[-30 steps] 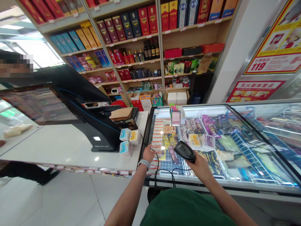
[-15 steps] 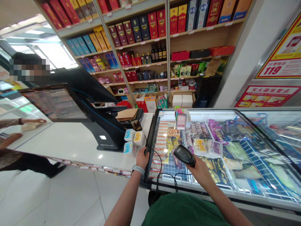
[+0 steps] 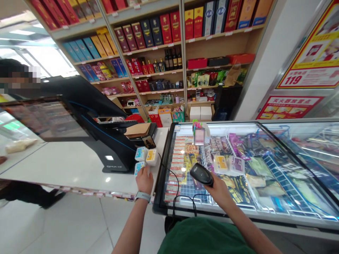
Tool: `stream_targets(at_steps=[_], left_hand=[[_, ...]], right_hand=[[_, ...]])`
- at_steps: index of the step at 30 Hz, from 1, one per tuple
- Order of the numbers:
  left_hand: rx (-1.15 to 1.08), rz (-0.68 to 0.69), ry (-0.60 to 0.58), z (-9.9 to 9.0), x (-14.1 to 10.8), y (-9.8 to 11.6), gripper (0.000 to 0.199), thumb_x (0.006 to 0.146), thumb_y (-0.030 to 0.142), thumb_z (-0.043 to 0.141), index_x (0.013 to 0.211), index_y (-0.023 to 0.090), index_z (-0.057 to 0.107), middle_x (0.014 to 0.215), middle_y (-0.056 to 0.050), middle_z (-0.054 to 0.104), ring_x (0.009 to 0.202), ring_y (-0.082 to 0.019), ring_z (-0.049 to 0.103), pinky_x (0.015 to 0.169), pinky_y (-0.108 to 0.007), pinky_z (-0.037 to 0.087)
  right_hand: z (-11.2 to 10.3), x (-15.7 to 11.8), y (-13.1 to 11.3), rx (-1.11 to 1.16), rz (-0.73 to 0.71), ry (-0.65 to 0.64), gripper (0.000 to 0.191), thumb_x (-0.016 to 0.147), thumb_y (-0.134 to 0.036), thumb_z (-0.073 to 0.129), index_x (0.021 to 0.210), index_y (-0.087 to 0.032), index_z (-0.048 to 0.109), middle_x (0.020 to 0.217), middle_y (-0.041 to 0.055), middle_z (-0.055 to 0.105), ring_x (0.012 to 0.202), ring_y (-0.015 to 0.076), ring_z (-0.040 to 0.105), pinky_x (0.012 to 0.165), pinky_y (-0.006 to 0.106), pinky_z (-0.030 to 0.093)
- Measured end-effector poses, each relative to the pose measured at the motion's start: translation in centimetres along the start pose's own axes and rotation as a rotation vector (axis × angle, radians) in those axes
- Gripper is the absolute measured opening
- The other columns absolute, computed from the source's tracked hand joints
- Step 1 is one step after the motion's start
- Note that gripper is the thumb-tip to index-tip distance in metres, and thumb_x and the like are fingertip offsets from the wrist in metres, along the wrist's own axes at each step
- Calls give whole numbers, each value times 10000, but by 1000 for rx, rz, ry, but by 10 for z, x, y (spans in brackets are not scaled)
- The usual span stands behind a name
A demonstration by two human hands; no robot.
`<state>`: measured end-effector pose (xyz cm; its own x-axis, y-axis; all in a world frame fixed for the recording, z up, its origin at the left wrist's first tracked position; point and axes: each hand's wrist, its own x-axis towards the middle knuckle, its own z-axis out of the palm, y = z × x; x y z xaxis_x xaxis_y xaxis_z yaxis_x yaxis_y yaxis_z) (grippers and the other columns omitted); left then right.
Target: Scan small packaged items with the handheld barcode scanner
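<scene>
In the head view my right hand (image 3: 217, 188) grips a black corded barcode scanner (image 3: 200, 173) above the glass-topped freezer. Its dark cable (image 3: 194, 203) loops below. My left hand (image 3: 144, 181), with a grey watch on the wrist, has its fingers bent onto a small clear plastic tub (image 3: 138, 167) with a blue label, on the white counter. The fingers partly cover that tub. Right behind it are another blue-labelled tub (image 3: 141, 153) and a yellow-labelled tub (image 3: 152, 156). A yellow-labelled container (image 3: 220, 163) and a purple-labelled container (image 3: 236, 164) rest on the freezer glass.
A black checkout terminal (image 3: 111, 150) stands on the white counter (image 3: 79, 165). The freezer (image 3: 161, 183) holds bagged goods under glass. Shelves (image 3: 156, 47) of boxes and bottles line the back. A person (image 3: 18, 76) is at the far left, behind the screen.
My left hand has moved left from the freezer's edge onto the front blue-labelled tub. My right hand still holds the scanner. The view has shifted slightly, and the person has gone farther left in it.
</scene>
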<state>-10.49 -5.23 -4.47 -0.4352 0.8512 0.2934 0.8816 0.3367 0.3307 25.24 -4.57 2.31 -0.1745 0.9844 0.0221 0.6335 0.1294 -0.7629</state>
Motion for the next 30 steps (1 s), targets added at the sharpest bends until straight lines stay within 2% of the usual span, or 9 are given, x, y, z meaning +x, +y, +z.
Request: stream_targets(at_steps=[3,6,9,14,18,23,26,30], left_hand=[[132,-76,22,-1,2,-4,528,833,242,506,1351,148,469,1390,-180,464,1291,-315,405,998,-519,385],[231,-129,-47,5,0,-13,622,838,301,521,1422,147,372,1487,-191,345,1382,-332,269,1013,-581,338],[261,-120,-97,10,-3,-22,609,851,287,495,1429,150,363,1508,-174,323,1397,-321,239,1011,-567,353],[163,-65,-72,4,-4,-30,532,829,170,460,1361,184,473,1442,-135,433,1334,-290,347,989,-453,423],[95,-26,-32,1,-4,-34,509,806,140,472,1307,204,531,1364,-121,512,1278,-285,412,1015,-437,406],[74,0,-3,0,-5,-39,431,839,179,448,1251,162,573,1299,-142,556,1241,-287,452,1022,-425,404],[46,17,56,-10,-4,-38,398,853,172,409,1201,144,600,1213,-150,598,1180,-274,503,1021,-408,406],[-55,-15,164,-33,-1,-33,377,845,179,402,1155,166,615,1129,-127,625,1091,-269,555,978,-410,433]], right_hand=[[1,0,2,2,-3,-5,311,726,-233,543,1023,-188,620,961,82,709,927,260,655,763,325,485],[1,0,3,11,-1,-4,312,730,-232,549,1030,-189,622,970,85,710,933,263,654,776,333,487],[0,0,3,19,-5,-4,319,731,-227,547,1040,-189,621,959,81,711,926,261,656,777,333,486],[-1,-2,1,9,7,-11,346,724,-194,538,1064,-193,602,953,72,703,917,249,655,763,317,478],[-2,-3,-1,18,5,-41,327,728,-178,534,1048,-200,597,923,60,697,887,238,653,743,306,467],[-2,-4,-2,9,-8,-32,243,731,-180,533,966,-196,592,864,51,690,836,230,654,707,291,451],[-1,-5,-1,3,4,-23,219,736,-192,542,949,-195,590,859,53,694,829,231,657,697,289,451],[-3,-4,1,10,50,55,268,742,-223,561,1004,-192,604,909,67,705,876,245,659,724,305,467]])
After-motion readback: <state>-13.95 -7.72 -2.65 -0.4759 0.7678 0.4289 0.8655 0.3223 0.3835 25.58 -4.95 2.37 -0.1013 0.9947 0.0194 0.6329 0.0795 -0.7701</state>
